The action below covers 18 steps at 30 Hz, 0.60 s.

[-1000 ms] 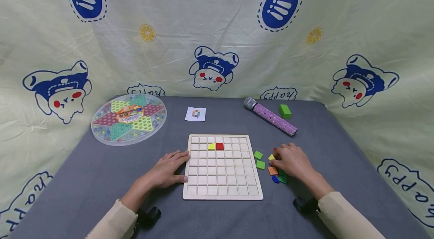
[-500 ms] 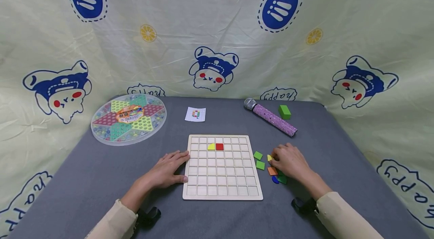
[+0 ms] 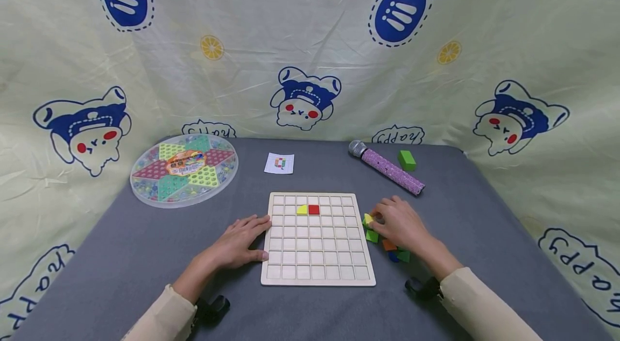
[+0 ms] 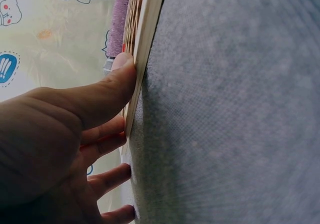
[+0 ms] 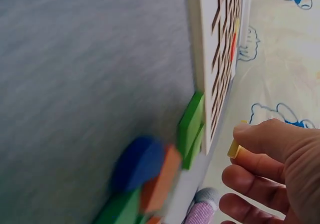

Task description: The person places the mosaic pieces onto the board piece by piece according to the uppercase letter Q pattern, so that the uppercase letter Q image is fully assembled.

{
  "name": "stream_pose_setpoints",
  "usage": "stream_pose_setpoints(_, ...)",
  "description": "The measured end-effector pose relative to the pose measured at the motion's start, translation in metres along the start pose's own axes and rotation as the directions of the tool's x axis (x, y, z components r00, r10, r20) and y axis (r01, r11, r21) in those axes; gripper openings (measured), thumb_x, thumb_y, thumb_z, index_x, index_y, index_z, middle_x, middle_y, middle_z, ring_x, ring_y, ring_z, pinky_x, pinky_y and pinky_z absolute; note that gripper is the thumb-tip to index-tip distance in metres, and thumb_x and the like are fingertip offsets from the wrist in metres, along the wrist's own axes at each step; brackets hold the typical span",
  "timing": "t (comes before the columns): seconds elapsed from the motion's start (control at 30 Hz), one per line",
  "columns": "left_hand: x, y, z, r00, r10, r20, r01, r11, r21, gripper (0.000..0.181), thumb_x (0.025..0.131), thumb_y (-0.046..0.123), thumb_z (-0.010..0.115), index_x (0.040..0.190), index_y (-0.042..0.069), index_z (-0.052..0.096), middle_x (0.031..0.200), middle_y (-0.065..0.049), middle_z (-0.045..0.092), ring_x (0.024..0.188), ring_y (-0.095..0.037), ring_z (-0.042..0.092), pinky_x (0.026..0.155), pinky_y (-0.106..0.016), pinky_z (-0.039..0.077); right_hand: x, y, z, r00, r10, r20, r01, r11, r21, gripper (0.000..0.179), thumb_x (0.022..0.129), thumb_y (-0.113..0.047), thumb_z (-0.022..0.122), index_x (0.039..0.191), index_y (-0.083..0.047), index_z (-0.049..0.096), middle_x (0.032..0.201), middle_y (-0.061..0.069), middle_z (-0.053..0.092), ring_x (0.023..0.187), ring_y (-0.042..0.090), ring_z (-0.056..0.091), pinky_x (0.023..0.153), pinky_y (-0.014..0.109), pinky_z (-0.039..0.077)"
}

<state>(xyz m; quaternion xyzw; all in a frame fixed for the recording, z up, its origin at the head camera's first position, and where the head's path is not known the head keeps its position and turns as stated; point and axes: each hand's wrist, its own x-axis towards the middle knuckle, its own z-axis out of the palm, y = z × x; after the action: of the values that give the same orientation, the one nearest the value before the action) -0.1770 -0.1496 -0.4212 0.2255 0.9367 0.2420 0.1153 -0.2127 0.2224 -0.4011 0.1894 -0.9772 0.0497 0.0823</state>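
Note:
A pale gridded wooden board (image 3: 319, 255) lies on the grey table. Set in its second row are a yellow tile (image 3: 301, 210) with a slanted side and a red square tile (image 3: 314, 210). My left hand (image 3: 237, 241) rests at the board's left edge, thumb and fingertips touching the rim. My right hand (image 3: 402, 224) pinches another small yellow tile (image 5: 234, 148) between thumb and index finger, raised beside the board's right edge. Below it lie green tiles (image 3: 372, 236), an orange tile (image 3: 389, 244), a blue rounded tile (image 3: 394, 256) and a darker green tile (image 3: 403, 256).
A small printed card (image 3: 279, 163) lies behind the board. At the back left is a round Chinese checkers set (image 3: 169, 190). A purple glittery microphone (image 3: 387, 168) and a green block (image 3: 407, 160) lie at the back right. A printed cloth (image 3: 232, 88) hangs behind.
My right hand has lifted the yellow tile from the pile and moved left with it, over the light green tiles. The left hand stays at the board's edge.

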Motion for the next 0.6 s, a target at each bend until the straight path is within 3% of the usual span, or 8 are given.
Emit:
stream_pose_setpoints(0.17,0.0,0.0,0.0,1.0,0.007,-0.002,-0.007,1.0,-0.002,0.072,0.085,0.037,0.067,0.145,0.008,0.038,0.153,-0.008,0.034,0.143,-0.037,0.023,0.109,-0.066,0.017,0.012,-0.015,0.001,0.997,-0.068,-0.033,0.068,0.998,0.001,0.019,0.079,-0.027,0.075,0.091,-0.013,0.073,0.085,0.0,0.064,0.077,0.015,0.048,0.068,0.033,0.041)
stream_pose_setpoints(0.6,0.0,-0.002,0.0,1.0,0.016,-0.001,-0.016,1.0,-0.003,0.072,0.086,0.037,0.067,0.145,0.008,0.038,0.153,-0.009,0.034,0.143,-0.037,0.023,0.11,-0.065,0.017,0.052,-0.049,0.009,0.992,-0.122,0.029,0.121,0.992,0.044,0.014,0.08,-0.024,0.072,0.091,-0.014,0.073,0.084,-0.002,0.063,0.076,0.014,0.046,0.066,0.029,0.039)
